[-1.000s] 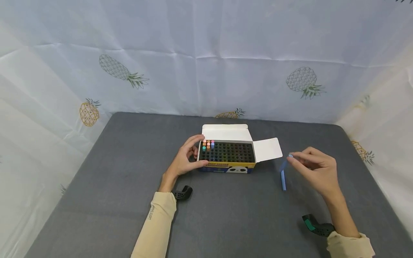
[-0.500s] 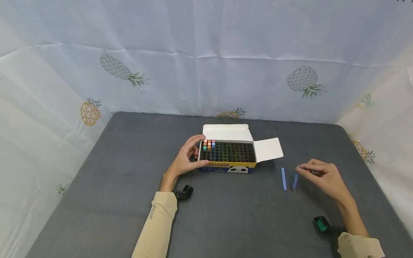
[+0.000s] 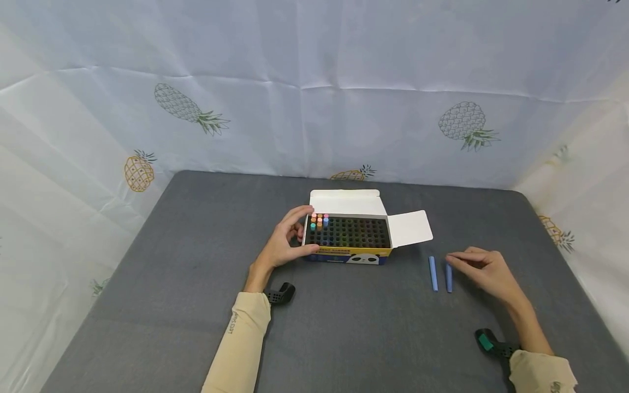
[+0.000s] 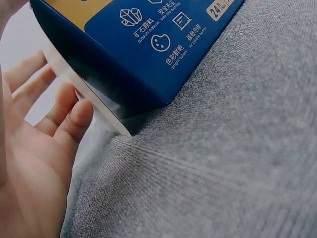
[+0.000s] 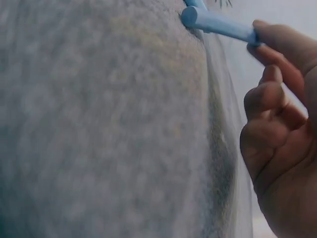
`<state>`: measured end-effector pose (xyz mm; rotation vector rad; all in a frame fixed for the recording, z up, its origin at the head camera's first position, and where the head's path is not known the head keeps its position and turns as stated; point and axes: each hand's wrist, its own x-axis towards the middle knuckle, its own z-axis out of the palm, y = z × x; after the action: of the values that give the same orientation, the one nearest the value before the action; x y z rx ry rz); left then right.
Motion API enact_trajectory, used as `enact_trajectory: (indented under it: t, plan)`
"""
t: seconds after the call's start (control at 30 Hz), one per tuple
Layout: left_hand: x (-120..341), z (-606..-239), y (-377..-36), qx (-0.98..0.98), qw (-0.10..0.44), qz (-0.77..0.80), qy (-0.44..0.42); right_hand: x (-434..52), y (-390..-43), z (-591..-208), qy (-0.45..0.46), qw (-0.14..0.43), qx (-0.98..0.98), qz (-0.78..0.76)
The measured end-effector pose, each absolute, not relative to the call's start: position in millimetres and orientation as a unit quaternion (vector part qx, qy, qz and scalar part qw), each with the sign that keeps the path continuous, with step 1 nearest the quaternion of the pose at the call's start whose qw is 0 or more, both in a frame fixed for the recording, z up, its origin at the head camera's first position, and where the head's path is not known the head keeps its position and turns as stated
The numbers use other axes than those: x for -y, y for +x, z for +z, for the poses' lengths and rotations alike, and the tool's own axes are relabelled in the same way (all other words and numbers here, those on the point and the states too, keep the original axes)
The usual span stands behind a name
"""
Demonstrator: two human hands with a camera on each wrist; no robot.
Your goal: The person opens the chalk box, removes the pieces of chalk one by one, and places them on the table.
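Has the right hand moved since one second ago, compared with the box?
Yes. The right hand came down and toward the person, away from the box flap, and now touches a blue chalk lying on the table beside another chalk.

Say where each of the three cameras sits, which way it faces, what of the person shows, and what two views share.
Head: high, looking forward and down at the table; both hands and sleeves show.
Left wrist: low by the table, facing the box; left hand shows.
Right wrist: low, facing a blue chalk; right hand shows.
Shared: head and left wrist both show the box.
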<state>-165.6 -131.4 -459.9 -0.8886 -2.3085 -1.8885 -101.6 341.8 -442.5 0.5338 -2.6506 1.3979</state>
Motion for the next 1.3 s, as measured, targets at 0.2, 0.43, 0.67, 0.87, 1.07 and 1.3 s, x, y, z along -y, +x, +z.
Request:
enact_trajectory:
  t: [0.2, 0.43, 0.67, 0.87, 1.07, 1.3]
  plan:
    - [131.9, -462.4, -166.8, 0.737, 0.014, -0.61, -0.29, -339.3, -106.5, -448.5, 0.173, 0.026, 0.888, 0.425]
    - [131.1, -462.8, -166.7, 0.737, 0.013, -0.61, -0.29, -336.2, -109.2, -452.3, 0.138, 0.026, 0.905, 0.402]
    - [131.3, -460.5, -166.3, 0.731, 0.017, -0.615, -0.294, -333.3, -109.0, -449.2, 0.102, 0.033, 0.917, 0.384]
    - [131.7, -460.4, -165.8, 0.735, 0.017, -0.613, -0.29, -333.3, -108.1, -450.0, 0.098, 0.033, 0.915, 0.391]
    - [133.1, -461.4, -166.1, 0.739, 0.016, -0.609, -0.287, -334.8, -109.2, -451.0, 0.088, 0.022, 0.915, 0.394]
    - [132.9, -460.7, -166.3, 0.734, 0.017, -0.613, -0.293, -335.0, -109.2, -449.1, 0.085, 0.023, 0.912, 0.4]
